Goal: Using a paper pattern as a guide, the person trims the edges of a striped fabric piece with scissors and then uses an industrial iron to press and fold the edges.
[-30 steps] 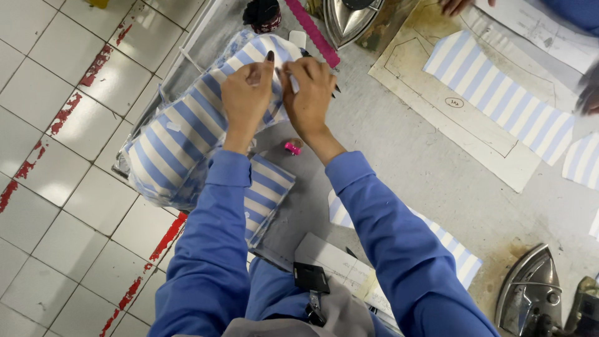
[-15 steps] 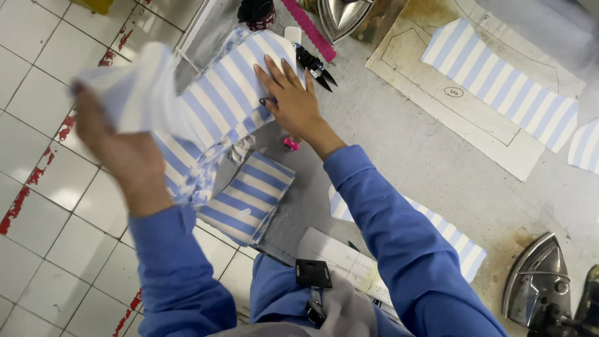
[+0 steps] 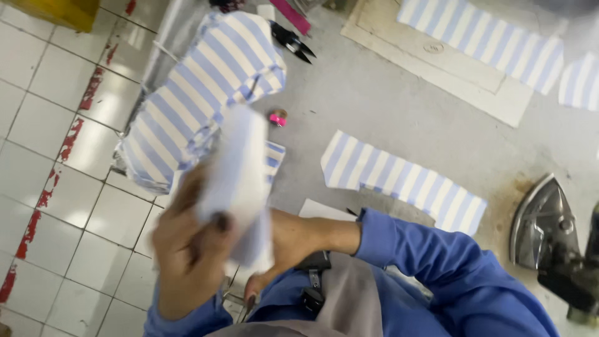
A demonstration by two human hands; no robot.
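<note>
My left hand [image 3: 187, 249] is raised close to the camera and grips a blurred white and pale blue fabric piece [image 3: 240, 181]. My right hand [image 3: 281, 240] is pulled back near my body, behind that same piece, and its fingers seem to touch the lower edge. A stack of blue-and-white striped fabric [image 3: 199, 87] hangs over the table's left edge. Another striped cut piece [image 3: 399, 181] lies flat on the grey table [image 3: 387, 106] just beyond my right forearm.
Black snips [image 3: 292, 41] and a small pink bobbin [image 3: 277, 118] lie by the stack. A metal iron [image 3: 549, 224] rests at the right. More striped pieces [image 3: 486, 37] sit on a beige paper pattern [image 3: 499, 103] at the back. White tiled floor [image 3: 56, 156] is on the left.
My left hand brought the lifted fabric piece from the left toward my chest. My right hand left the stack and drew back to meet it. The camera view shifted.
</note>
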